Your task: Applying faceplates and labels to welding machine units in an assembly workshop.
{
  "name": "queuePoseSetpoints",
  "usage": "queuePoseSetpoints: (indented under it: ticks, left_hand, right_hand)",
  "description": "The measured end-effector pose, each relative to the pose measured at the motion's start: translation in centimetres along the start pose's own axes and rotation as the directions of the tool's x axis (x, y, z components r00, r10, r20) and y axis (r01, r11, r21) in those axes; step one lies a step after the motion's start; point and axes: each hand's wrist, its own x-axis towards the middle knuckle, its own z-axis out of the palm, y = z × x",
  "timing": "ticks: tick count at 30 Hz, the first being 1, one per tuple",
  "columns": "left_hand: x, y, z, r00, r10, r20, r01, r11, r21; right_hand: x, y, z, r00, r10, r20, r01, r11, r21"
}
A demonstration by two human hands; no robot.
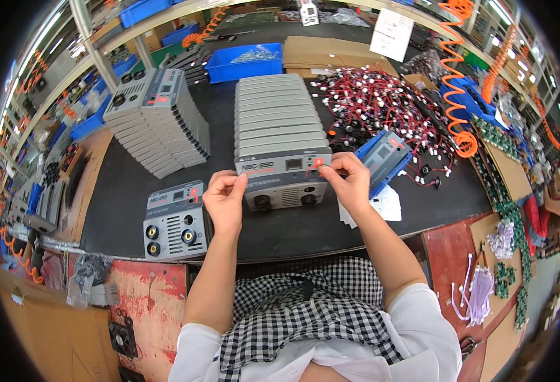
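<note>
A grey front panel (281,198) stands at the near end of a row of similar panels (276,108), its face toward me. Across its upper part runs a dark label strip (273,167) with a small display window and red marks. My left hand (224,198) pinches the left end of the panel at the strip, thumb on the face. At the right end, my right hand (351,181) pinches the same panel, thumb and index finger by the red mark. The fingers behind the panel are partly hidden. Beside my left hand lies another labelled panel (173,224) with round sockets.
A stack of grey panels (159,124) rises at the left. A blue bin (245,62) and cardboard (331,54) sit behind. Red and black wires with white connectors (382,102) are heaped at the right, near a tilted blue tray (388,173), white papers (387,205) and an orange coiled hose (452,83).
</note>
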Motion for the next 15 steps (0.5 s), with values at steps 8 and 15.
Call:
queuePoseSetpoints:
  ticks: [8, 15]
  left_hand:
    - [0.1, -0.3, 0.0, 0.999, 0.033, 0.029, -0.034, 0.999, 0.030]
    - [1.4, 1.9, -1.0, 0.900, 0.227, 0.372, -0.434, 0.536, 0.724]
  right_hand:
    - [0.3, -0.1, -0.2, 0.997, 0.080, 0.007, -0.080, 0.997, -0.001]
    - [-0.2, 0.2, 0.2, 0.999, 0.048, 0.023, -0.046, 0.996, -0.073]
